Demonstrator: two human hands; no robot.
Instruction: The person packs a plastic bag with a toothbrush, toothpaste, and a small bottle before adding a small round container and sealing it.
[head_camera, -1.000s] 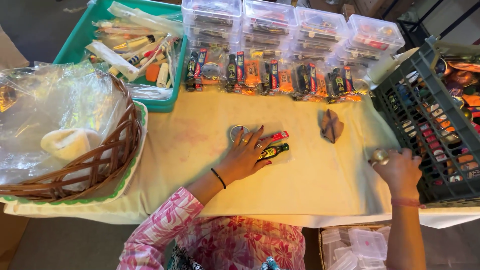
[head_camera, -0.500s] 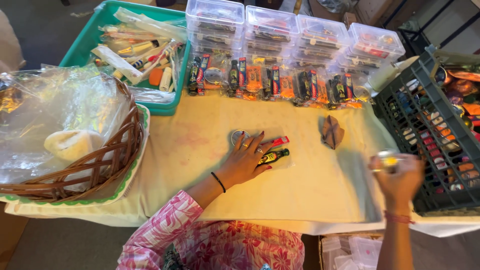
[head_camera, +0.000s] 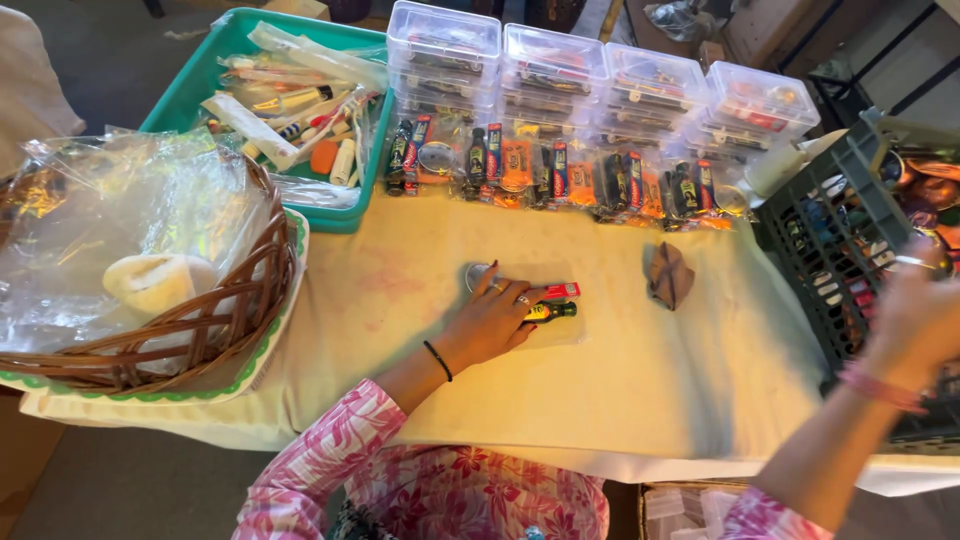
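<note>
The person sat at a cloth-covered table (head_camera: 640, 400), and the left hand (head_camera: 492, 322) lay flat on it, fingers spread and pressing down on a clear packet (head_camera: 535, 300). It gripped nothing; the palm simply pinned the packet in place, I judged so that its loose contents would not slide. Under and just past the fingertips showed a red tube (head_camera: 560, 291), a small dark bottle (head_camera: 552, 312) with a yellow label, and the rim of a round silvery tin (head_camera: 476, 274). They lay side by side near the middle of the table, apparently as one set.

The right hand (head_camera: 915, 315) was raised at the table's right edge, against a dark crate (head_camera: 830, 225) of small items. It was blurred. Something thin and pale showed by the fingers, but I could not tell whether they were closed on anything.

Along the far side, a row of finished packets (head_camera: 560, 175) leaned against stacked clear boxes (head_camera: 600, 70), each showing much the same mix of bottle, tube and tin. That looked like the pile for completed sets. A brown folded pouch (head_camera: 670, 275) lay alone on the cloth, apart from both hands. To the left stood a green tray (head_camera: 350, 215) of tubes and sticks, and nearer, a wicker basket (head_camera: 250, 290) heaped with clear bags (head_camera: 120, 230), within easy reach of the left hand.
</note>
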